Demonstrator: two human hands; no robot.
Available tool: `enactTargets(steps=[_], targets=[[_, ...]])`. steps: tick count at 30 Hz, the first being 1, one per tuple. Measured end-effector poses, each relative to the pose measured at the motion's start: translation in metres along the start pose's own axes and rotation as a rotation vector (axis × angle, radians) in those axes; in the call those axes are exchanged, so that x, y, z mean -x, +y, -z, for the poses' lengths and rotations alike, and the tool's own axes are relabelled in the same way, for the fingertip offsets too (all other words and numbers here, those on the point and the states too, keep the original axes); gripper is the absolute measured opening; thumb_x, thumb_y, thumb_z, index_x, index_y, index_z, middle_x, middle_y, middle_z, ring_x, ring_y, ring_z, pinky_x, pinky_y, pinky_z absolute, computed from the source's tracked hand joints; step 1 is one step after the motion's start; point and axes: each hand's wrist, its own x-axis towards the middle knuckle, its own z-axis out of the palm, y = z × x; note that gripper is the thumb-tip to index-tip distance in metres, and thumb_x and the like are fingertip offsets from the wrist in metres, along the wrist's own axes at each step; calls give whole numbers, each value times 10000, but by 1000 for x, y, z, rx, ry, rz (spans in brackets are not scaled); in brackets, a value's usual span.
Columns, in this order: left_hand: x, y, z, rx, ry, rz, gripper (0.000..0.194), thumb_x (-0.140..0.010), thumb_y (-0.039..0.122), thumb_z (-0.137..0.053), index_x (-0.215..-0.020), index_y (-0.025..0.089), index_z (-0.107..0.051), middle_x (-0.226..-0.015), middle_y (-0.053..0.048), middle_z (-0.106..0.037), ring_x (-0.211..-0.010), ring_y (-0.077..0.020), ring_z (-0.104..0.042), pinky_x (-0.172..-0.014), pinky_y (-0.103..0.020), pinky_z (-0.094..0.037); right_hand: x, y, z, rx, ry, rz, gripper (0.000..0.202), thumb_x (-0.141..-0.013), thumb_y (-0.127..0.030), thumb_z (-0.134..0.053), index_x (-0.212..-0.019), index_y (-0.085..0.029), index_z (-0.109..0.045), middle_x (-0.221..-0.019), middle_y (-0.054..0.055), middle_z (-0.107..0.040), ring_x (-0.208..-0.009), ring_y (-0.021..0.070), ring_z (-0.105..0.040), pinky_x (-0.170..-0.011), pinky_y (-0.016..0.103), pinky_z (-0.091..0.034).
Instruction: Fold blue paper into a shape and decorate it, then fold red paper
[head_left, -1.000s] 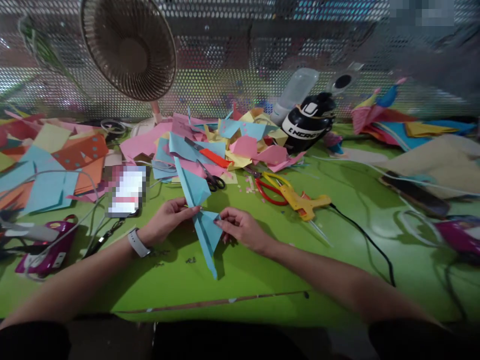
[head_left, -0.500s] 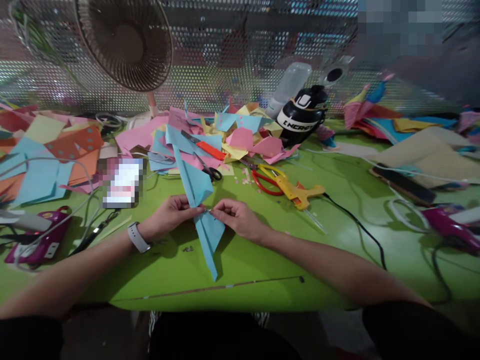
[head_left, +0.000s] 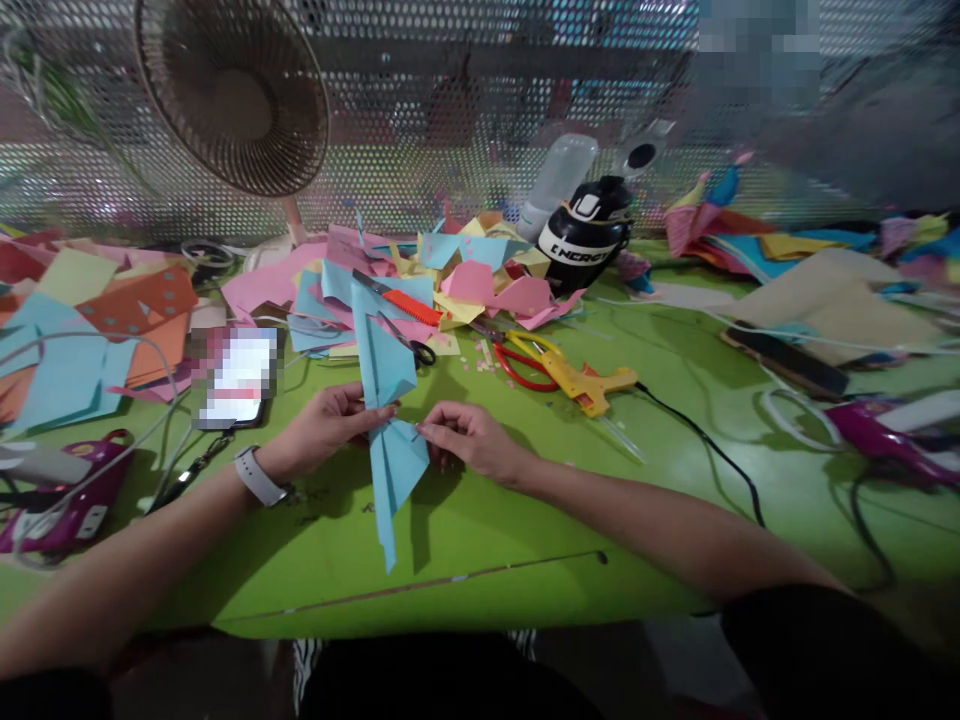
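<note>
A long piece of folded blue paper [head_left: 400, 478] is held above the green counter [head_left: 525, 530], running from twelve o'clock to six, its narrow waist between two wing-like flaps. The left hand [head_left: 336, 424], at nine o'clock, grips that waist, thumb on top and other fingers behind. A pale watch [head_left: 259, 477] circles its wrist. The right hand [head_left: 471, 440] is at three o'clock, thumb and forefinger drawn together at the corner of the lower flap; whether they pinch the edge or something tiny is too small to tell.

Measured from the paper, scissors [head_left: 423, 353] with black handles lie at one o'clock, and a red-handled knife [head_left: 414, 304] lies close to twelve, on a heap of coloured paper [head_left: 469, 285]. A cutting tool [head_left: 529, 368] with red and yellow handles is at two; touching it, a yellow glue gun [head_left: 596, 387] sits just short of three, its black cord [head_left: 705, 445] trailing towards the right.

Further off at two o'clock a black bottle [head_left: 579, 248] leans, a clear bottle [head_left: 561, 180] behind it. A phone [head_left: 238, 378] with a blurred screen lies between nine and ten, a purple device [head_left: 71, 490] near nine, and a fan [head_left: 234, 100] stands at eleven before perforated mesh [head_left: 405, 170].
</note>
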Motion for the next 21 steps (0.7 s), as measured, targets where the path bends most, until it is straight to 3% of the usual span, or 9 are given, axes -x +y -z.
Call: enactTargets(steps=[8,13,17,21], targets=[[-8,6,27,-34,-23,26,269,-833,365,-747,-1013,172,-690,-885,-23,-719,-697,-114,-645,-623,-232,-514,-4,-5,6,-72,49,-14,417,-766,-585,-735,-733,-193,-595,-541,-39,-634,-464,74,-564,-474,200,-458],[-7,7,27,-21,-59,-11,250,-846,341,-733,-1013,159,-692,-885,-27,-710,-727,-114,-630,-696,-253,-512,-10,-9,17,-79,115,-11,478,-790,-649,-678,-679,-195,-579,-500,-39,-592,-430,72,-534,-446,203,-429],[-2,12,22,-62,-82,-37,259,-819,389,-752,-891,149,-686,-742,5,-645,-606,-87,-542,-572,-213,-436,-16,-15,21,-80,206,10,484,-756,-667,-702,-765,-191,-618,-620,-14,-655,-497,86,-579,-469,215,-433],[2,14,15,-103,-148,-3,261,-823,408,-740,-893,162,-690,-668,23,-608,-545,-81,-489,-524,-208,-396,-28,-18,17,-133,220,17,483,-726,-657,-738,-823,-198,-621,-701,-16,-659,-540,96,-580,-472,229,-418]])
